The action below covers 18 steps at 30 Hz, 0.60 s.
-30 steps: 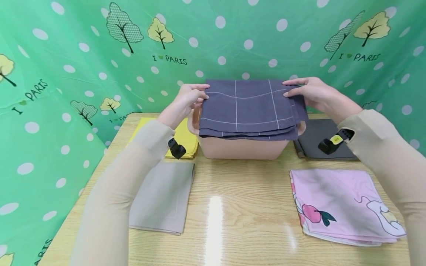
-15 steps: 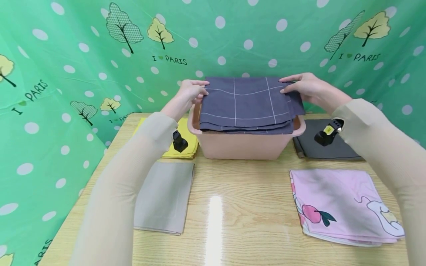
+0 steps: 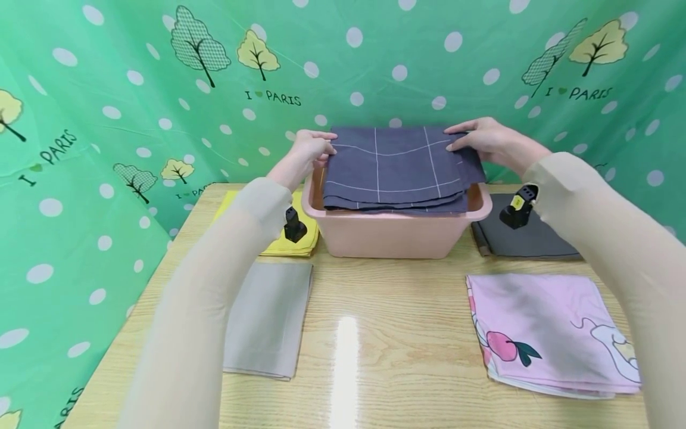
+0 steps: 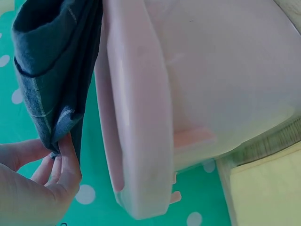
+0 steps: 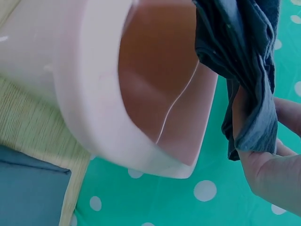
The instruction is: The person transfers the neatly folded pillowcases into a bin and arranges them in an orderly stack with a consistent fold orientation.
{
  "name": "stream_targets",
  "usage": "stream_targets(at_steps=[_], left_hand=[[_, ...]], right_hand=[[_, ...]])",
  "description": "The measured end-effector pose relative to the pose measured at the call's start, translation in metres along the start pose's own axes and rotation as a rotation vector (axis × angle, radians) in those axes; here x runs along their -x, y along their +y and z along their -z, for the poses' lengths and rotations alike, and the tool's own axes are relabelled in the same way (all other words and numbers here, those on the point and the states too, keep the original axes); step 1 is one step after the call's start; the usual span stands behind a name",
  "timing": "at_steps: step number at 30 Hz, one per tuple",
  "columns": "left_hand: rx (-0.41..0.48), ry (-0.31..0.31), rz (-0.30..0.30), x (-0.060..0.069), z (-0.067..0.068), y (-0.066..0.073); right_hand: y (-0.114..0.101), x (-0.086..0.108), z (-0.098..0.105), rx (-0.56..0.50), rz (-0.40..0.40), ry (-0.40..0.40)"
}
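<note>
A folded dark blue-grey cloth (image 3: 396,167) with thin white grid lines spans the top of a pink plastic bin (image 3: 391,237). My left hand (image 3: 306,150) pinches the cloth's left edge between thumb and fingers; the left wrist view shows the hand (image 4: 44,176) at a bunched corner. On the other side, my right hand (image 3: 490,142) grips the right edge, where a flap of cloth hangs down. In the right wrist view the folded layers (image 5: 249,70) hang above the bin's rim (image 5: 101,108), and part of the bin's inside shows.
A folded yellow cloth (image 3: 292,238) lies left of the bin, with a grey cloth (image 3: 268,322) nearer. At right are a folded dark grey cloth (image 3: 541,238) and a pink printed cloth (image 3: 546,333). A green dotted curtain (image 3: 375,59) hangs behind the wooden table (image 3: 396,333).
The cloth's front edge has risen slightly relative to the bin, showing more of the rim. My right hand has shifted left and a little up, and the cloth looks narrower.
</note>
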<state>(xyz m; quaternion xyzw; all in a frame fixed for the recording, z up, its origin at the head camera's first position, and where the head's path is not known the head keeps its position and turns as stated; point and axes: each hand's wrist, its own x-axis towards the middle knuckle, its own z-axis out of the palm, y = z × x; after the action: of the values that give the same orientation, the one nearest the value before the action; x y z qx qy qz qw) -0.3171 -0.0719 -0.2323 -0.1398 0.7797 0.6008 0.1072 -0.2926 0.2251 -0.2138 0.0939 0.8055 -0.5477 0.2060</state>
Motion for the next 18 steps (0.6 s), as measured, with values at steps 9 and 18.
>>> stream_targets(at_steps=[9,18], left_hand=[[-0.01,0.04,-0.002,-0.009,-0.008,-0.003],[0.025,0.041,-0.014,-0.015,-0.014,-0.011]], right_hand=[[0.003,-0.008,-0.002,0.135,0.003,-0.003],[0.011,-0.016,-0.006,0.192,0.029,-0.001]])
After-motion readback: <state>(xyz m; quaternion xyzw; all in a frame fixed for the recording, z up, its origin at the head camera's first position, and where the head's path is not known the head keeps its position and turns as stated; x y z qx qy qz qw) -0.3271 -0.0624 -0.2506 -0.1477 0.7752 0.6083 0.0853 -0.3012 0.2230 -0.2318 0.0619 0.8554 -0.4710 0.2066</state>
